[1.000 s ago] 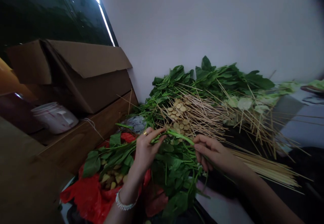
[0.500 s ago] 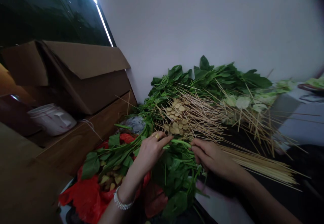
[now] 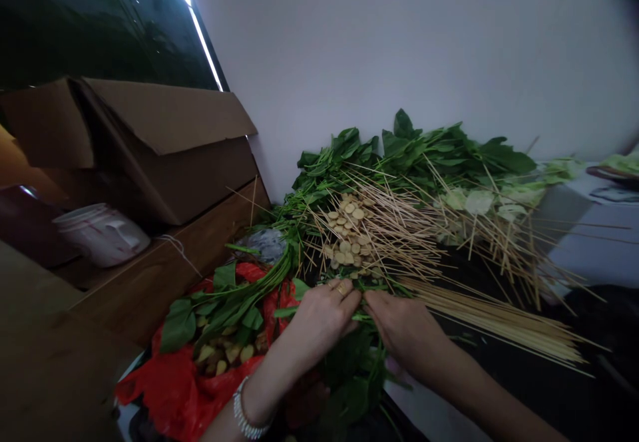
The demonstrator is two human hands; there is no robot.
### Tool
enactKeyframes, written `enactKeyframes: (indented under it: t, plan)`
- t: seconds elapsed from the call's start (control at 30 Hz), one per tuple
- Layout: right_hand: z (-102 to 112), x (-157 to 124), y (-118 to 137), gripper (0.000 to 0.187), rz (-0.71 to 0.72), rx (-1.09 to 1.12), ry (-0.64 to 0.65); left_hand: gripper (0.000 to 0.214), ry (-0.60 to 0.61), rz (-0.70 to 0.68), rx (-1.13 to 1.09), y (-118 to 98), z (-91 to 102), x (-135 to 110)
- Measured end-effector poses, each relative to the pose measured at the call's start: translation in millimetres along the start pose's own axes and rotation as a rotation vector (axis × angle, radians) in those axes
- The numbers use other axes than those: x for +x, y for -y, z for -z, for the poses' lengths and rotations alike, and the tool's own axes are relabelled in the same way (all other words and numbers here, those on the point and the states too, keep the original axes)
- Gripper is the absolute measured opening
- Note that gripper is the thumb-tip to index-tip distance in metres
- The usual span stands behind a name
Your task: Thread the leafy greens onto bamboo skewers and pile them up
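Leafy stems [image 3: 355, 355] under both hands [image 3: 324, 314] [image 3: 402, 325]

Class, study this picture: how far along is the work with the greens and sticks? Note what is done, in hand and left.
Done: skewered greens and skewered slices lie piled at the back. In hand: left hand and right hand grip a leafy bunch. Left, it seems: loose sticks on the right, and loose greens on the red bag.
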State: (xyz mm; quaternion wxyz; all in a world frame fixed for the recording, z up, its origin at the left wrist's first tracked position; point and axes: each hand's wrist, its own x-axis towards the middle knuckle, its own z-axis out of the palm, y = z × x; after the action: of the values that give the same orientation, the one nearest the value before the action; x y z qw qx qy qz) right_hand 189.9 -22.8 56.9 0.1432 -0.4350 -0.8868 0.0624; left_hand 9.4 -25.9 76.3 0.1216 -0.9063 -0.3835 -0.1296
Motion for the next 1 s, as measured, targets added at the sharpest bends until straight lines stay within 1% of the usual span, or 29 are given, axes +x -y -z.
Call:
enactKeyframes:
  t: [0.1,0.2,0.27,0.37,0.43,0.53,0.6,0.7,0.77,0.83,0.87,0.93,0.97,1.0]
  plan:
    - [3,0,0,0.025,0.079,0.134,-0.053,0.011,-0.01,0.004,-0.038,2,5.6,-1]
    - [5,0,-3,0.027,0.146,0.305,-0.099,0.012,-0.023,0.042,-0.165,4,12.8,-4]
    - [7,0,-4,0.028,0.183,0.4,-0.097,0.013,-0.031,0.071,-0.311,6,16.4,-6]
    - [9,0,-4,0.028,0.216,0.505,-0.081,0.016,-0.039,0.133,-0.598,9,18.1,-7]
    - [11,-1,-2,0.028,0.229,0.553,-0.075,0.016,-0.047,0.172,-0.776,10,16.9,-7]
    - [13,-2,3,0.029,0.225,0.607,-0.076,0.015,-0.069,0.218,-0.971,11,11.1,-6]
    - [14,-2,4,0.028,0.22,0.656,-0.079,0.018,-0.109,0.258,-1.132,11,5.2,-5]
    - [14,-2,0,0.026,0.175,0.733,-0.108,0.031,-0.263,0.395,-1.334,15,0.3,-5]
    - [16,-1,-8,0.025,0.121,0.785,-0.148,0.035,-0.384,0.505,-1.321,23,5.3,-8]
    - [20,-1,-19,0.024,0.066,0.819,-0.205,0.034,-0.429,0.551,-1.193,33,17.4,-10]
    - [23,-1,-24,0.023,0.042,0.82,-0.244,0.032,-0.413,0.543,-1.085,38,24.3,-10]
    - [29,-1,-33,0.022,0.003,0.804,-0.323,0.024,-0.337,0.471,-0.767,42,33.7,-8]
    - [32,-2,-37,0.022,-0.009,0.796,-0.347,0.021,-0.288,0.41,-0.592,40,33.6,-5]
    - [34,-2,-39,0.022,-0.016,0.79,-0.362,0.018,-0.232,0.349,-0.43,36,29.0,-2]
